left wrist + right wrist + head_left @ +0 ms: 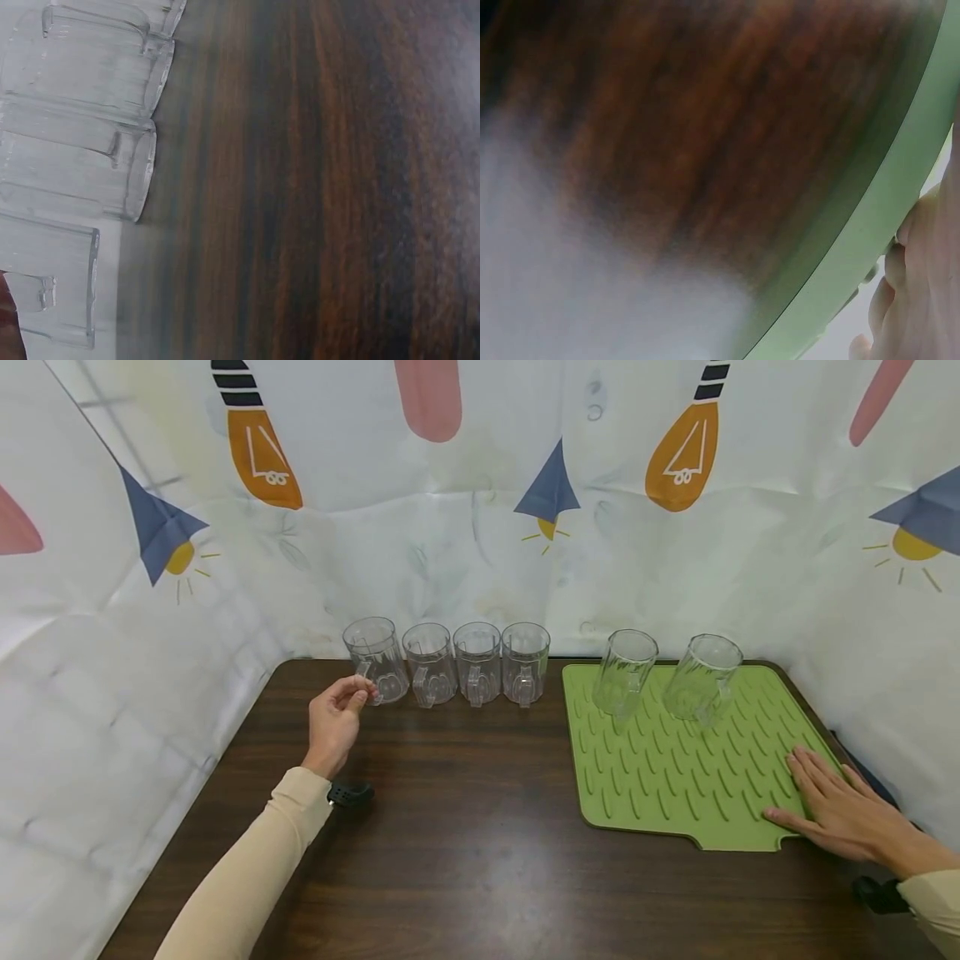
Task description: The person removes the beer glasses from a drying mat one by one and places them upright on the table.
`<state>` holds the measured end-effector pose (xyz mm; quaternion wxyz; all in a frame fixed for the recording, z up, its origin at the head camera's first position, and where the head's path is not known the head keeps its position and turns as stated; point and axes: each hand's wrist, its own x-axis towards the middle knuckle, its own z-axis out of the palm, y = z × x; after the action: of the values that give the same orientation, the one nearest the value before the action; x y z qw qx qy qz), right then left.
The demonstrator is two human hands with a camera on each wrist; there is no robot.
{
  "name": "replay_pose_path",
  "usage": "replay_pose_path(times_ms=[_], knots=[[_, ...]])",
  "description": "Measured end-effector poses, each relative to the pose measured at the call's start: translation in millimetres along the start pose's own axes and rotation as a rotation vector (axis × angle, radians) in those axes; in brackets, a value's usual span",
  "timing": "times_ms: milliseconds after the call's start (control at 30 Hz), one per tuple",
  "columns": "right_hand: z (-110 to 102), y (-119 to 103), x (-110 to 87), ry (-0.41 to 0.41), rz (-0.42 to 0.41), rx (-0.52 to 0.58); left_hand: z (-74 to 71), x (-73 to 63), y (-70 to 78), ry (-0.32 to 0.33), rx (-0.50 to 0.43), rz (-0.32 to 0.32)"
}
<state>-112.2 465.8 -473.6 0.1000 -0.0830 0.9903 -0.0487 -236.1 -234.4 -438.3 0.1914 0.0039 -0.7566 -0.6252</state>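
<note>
My left hand [333, 722] pinches the handle of a clear glass mug [386, 662], the leftmost in a row along the back of the table. This mug leans slightly in the head view. In the left wrist view, fingertips [10, 330] show at its handle. Close to its right stand several like mugs [431, 670], handles toward me. My right hand [843, 810] rests with fingers spread on the right front part of a green ridged drying mat [637, 777]. Two clear glass mugs [624, 681] [701, 681] stand on the mat's back half.
Everything is on a dark wood-grain table [465, 827]. A white patterned cloth [450, 560] hangs behind the table and along both sides, close to the back mugs. The mat has a short spout [738, 842] on its front edge.
</note>
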Motion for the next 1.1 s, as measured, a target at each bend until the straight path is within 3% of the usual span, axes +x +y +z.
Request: replay_pose_path(times_ms=[267, 733, 1100], knots=[[0, 0, 0.7, 0.001, 0.0, -0.005, 5.5, 3.1, -10.3, 0.021, -0.029, -0.003], [-1, -1, -0.3, 0.02, -0.004, -0.025, 9.3, 2.4, -18.9, -0.002, 0.004, -0.03], [2, 2, 1.8, 0.017, -0.011, -0.016, 4.0, 0.8, -19.5, -0.1, 0.102, -0.06]])
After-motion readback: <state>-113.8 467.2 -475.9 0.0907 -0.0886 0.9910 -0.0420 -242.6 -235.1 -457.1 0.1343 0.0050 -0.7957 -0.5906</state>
